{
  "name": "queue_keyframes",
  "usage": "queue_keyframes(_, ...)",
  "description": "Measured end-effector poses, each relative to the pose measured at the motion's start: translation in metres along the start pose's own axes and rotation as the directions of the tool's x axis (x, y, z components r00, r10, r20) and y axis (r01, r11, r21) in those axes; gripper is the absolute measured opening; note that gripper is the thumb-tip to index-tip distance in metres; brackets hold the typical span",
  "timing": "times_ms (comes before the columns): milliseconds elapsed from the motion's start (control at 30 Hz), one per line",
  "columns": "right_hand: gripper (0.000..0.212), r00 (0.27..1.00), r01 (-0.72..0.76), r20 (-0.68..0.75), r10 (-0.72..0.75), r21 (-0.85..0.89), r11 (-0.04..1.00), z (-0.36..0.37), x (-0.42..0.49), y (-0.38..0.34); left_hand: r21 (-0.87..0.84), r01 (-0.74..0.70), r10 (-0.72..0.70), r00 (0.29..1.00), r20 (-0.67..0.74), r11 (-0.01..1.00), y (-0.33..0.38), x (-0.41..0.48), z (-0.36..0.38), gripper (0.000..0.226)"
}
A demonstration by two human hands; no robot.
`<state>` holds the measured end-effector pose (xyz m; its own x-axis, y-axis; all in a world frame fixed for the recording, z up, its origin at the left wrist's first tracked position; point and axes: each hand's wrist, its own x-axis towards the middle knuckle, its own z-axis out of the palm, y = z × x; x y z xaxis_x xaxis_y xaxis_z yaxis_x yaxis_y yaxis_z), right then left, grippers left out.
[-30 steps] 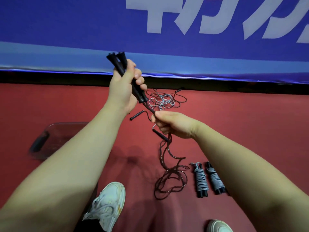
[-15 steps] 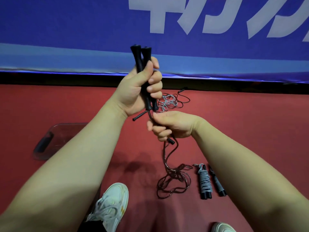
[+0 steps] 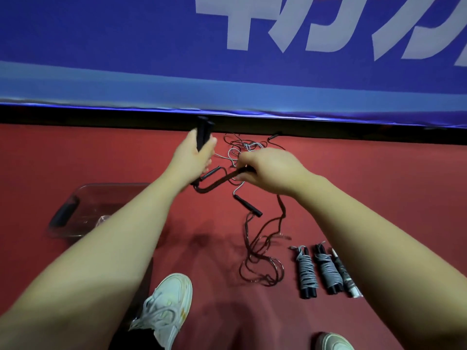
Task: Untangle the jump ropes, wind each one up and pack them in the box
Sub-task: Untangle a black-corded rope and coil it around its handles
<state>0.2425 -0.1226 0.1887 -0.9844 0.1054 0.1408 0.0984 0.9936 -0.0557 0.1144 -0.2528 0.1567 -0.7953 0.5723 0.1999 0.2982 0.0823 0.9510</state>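
Note:
My left hand (image 3: 194,157) grips a pair of black jump-rope handles (image 3: 203,130), held upright side by side. Their dark brown rope (image 3: 217,181) runs from the handles' lower end across to my right hand (image 3: 267,170), which pinches it taut. Below my right hand the rope hangs down to loose loops (image 3: 262,263) on the red floor. A tangle of grey and dark ropes (image 3: 242,147) lies beyond my hands, with loose black handles (image 3: 249,209) near it. Three wound ropes (image 3: 323,271) lie side by side at the right. The clear box (image 3: 75,210) stands at the left.
A blue banner wall (image 3: 227,59) with a black base closes off the far side of the red floor. My white shoe (image 3: 166,306) stands below my left arm, and a second shoe tip (image 3: 333,342) shows at the bottom right.
Both hands have moved away from me and lower in view. My right hand has pulled the rope out sideways to the right of the handles, where before it sat just beneath them.

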Motion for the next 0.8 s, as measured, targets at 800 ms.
queue_keyframes(800, 0.047, 0.92, 0.269, -0.237, -0.313, -0.201, 0.942, 0.003, -0.002, 0.013, 0.226, 0.039, -0.165, 0.802, 0.574, 0.973, 0.01, -0.026, 0.007, 0.009)
